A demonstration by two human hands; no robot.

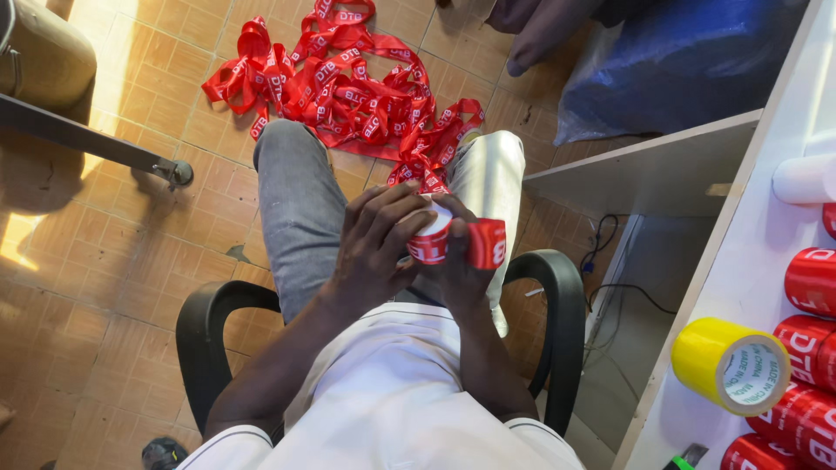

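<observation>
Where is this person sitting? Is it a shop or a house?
Probably a small shop or workroom. A white shelf holds many red rolls and a yellow tape roll, a pile of red ribbon lies on the tiled floor, and both hands, left hand and right hand, grip a small roll.

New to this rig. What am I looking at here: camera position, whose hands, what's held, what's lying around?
There is one picture, taken by a camera worn on a person's head and looking down at their lap. No machine is involved. The person sits in a black armchair. Their left hand and right hand together grip a small roll of red ribbon with white lettering. A loose red ribbon pile lies on the tiled floor ahead. On the white desk at the right stand a yellow tape roll and red rolls.
</observation>
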